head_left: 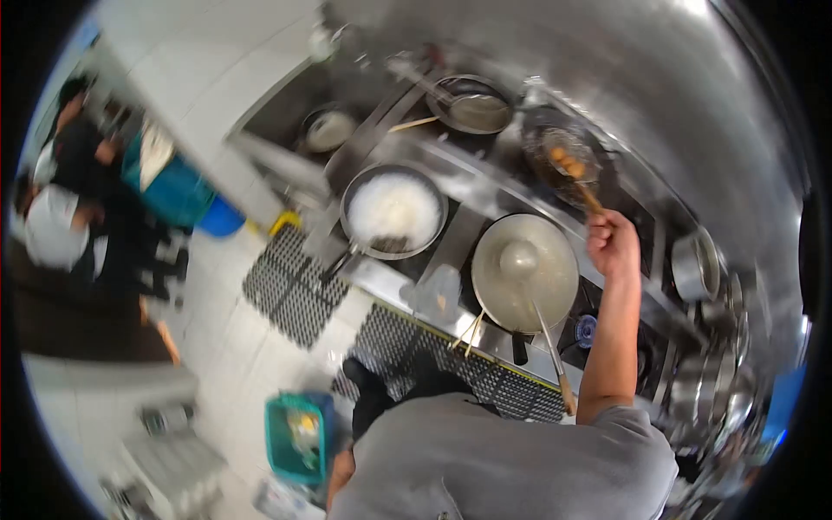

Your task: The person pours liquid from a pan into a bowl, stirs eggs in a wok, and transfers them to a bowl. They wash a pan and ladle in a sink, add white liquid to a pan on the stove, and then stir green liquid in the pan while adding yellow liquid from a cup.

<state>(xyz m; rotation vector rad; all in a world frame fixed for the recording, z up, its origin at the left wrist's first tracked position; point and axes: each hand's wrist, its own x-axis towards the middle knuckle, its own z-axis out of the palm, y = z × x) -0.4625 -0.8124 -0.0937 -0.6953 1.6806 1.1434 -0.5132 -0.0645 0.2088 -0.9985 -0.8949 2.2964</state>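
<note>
My right hand (614, 241) is closed around the wooden handle of a wire skimmer (591, 198), reaching over the back of the stove. Several round golden-brown fried balls (568, 162) sit at the skimmer's far end. Beneath them is a dark pan (539, 149), its contents hard to make out. Nearer my body, a wide pan of pale liquid (496, 295) has a ladle (520, 258) resting in it, the wooden grip sticking out over the front edge. To its left, white foam fills another frying pan (394, 208). Only a bit of my left arm shows beside my body; that hand is out of sight.
A lit blue burner (586, 330) burns below my right forearm. Metal pots (696, 264) stand on the right. A strainer rests over a pan (478, 113) at the back. Black mats (299, 282) and a teal bin (295, 440) are on the floor. People work at far left.
</note>
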